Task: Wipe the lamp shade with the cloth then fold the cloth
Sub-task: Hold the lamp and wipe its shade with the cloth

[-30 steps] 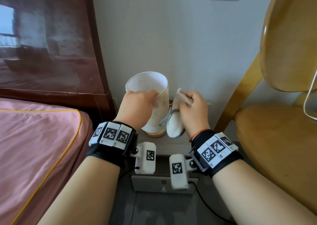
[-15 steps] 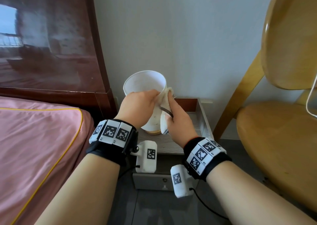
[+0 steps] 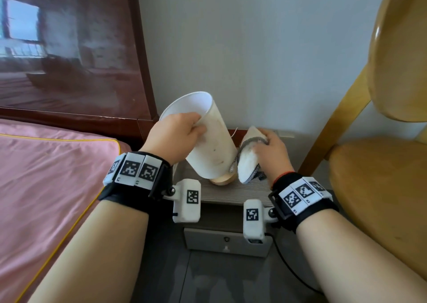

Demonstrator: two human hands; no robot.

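Setting: a grey wood-grain nightstand [image 3: 231,193] stands against a white wall, between a bed with a pink cover [image 3: 46,175] at left and a glossy yellow wooden chair [image 3: 381,175] at right.
Lamp shade [image 3: 211,141]: a smooth, matt white cylinder, open at the top and speckled with small marks; it leans left on its round pale wooden base [image 3: 223,179], at the nightstand's far side.
Left hand [image 3: 173,136]: fingers curl over the shade's upper rim, apparently tipping and steadying it so its right wall faces the cloth.
Cloth [image 3: 247,161]: soft, fluffy and white with a dark patterned edging, bunched into a pad touching the shade's lower right side.
Right hand [image 3: 272,155]: grips the bunched cloth, probably mid-wipe.
Progress: wiping seems under way; cloth not yet folded.
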